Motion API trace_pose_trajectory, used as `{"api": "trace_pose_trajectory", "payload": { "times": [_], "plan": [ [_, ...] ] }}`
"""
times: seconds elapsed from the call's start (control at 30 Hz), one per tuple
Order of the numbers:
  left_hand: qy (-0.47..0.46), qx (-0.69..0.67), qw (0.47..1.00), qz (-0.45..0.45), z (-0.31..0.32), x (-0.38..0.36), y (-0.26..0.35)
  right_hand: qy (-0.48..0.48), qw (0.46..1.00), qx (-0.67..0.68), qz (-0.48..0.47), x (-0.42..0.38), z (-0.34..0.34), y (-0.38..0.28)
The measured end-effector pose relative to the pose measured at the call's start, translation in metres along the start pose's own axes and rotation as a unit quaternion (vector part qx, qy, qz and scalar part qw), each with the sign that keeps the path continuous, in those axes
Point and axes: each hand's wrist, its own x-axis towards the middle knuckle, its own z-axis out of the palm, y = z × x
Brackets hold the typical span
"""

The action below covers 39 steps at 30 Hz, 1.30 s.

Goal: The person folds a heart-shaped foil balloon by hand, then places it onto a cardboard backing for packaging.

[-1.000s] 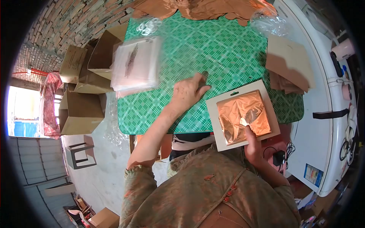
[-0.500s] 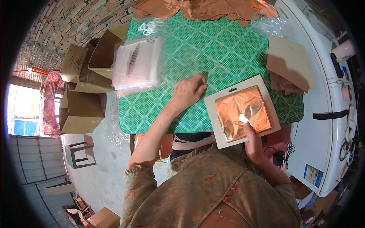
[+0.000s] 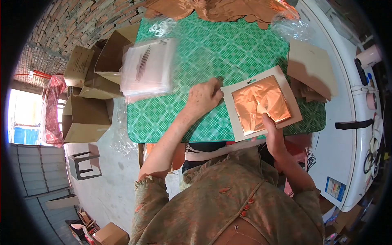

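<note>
My right hand (image 3: 272, 128) grips a square beige card (image 3: 293, 98) by its lower edge, thumb on top. On the card lies a folded, shiny copper-coloured foil packet (image 3: 261, 102); a hanging slot shows near the card's top edge. My left hand (image 3: 204, 96) rests on the green checked tablecloth (image 3: 212, 49), just left of the card. Its fingers are curled together, and whatever they may hold is too small to make out. A stack of clear plastic sleeves (image 3: 149, 67) lies to the left of my left hand.
Beige cards (image 3: 312, 65) are stacked at the table's right side. Copper-coloured material (image 3: 220, 12) covers the far edge. White loops (image 3: 162, 27) lie at the far left, crumpled clear plastic (image 3: 290, 26) at the far right. Open cardboard boxes (image 3: 87, 118) stand left of the table.
My right hand has moved the card with the foil packet slightly up, away from my body and further over the table. My left hand has hardly moved.
</note>
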Motion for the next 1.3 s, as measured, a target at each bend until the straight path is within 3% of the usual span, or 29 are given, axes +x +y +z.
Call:
{"api": "trace_pose_trajectory", "payload": {
  "times": [0.4, 0.5, 0.53, 0.63, 0.73, 1.13, 1.23, 1.3],
  "plan": [
    [-0.022, -0.029, 0.999, -0.015, -0.009, 0.005, -0.001, 0.011, 0.999, -0.030, -0.030, 0.006, -0.002, -0.011],
    [-0.019, -0.025, 0.999, -0.012, -0.007, 0.006, -0.001, -0.073, 0.990, -0.120, 0.002, 0.001, -0.008, -0.013],
    [-0.017, -0.022, 1.000, -0.009, -0.007, 0.006, -0.001, -0.071, 0.988, -0.108, 0.087, -0.001, -0.004, -0.016],
    [-0.075, -0.008, 0.996, -0.052, -0.015, 0.007, 0.010, -0.160, 0.972, -0.096, 0.142, -0.002, -0.012, -0.008],
    [-0.083, 0.006, 0.995, -0.049, -0.017, 0.005, 0.019, -0.155, 0.968, -0.023, 0.196, 0.004, -0.010, -0.006],
    [-0.019, 0.040, 0.996, 0.074, -0.008, -0.013, 0.018, -0.138, 0.969, 0.005, 0.206, 0.001, -0.010, -0.022],
    [-0.037, 0.046, 0.992, 0.112, -0.014, -0.013, 0.021, -0.139, 0.973, -0.002, 0.184, -0.002, -0.011, -0.020],
    [-0.115, 0.010, 0.988, 0.100, -0.021, -0.013, 0.031, -0.135, 0.978, -0.003, 0.160, -0.005, -0.010, -0.010]
  ]
}}
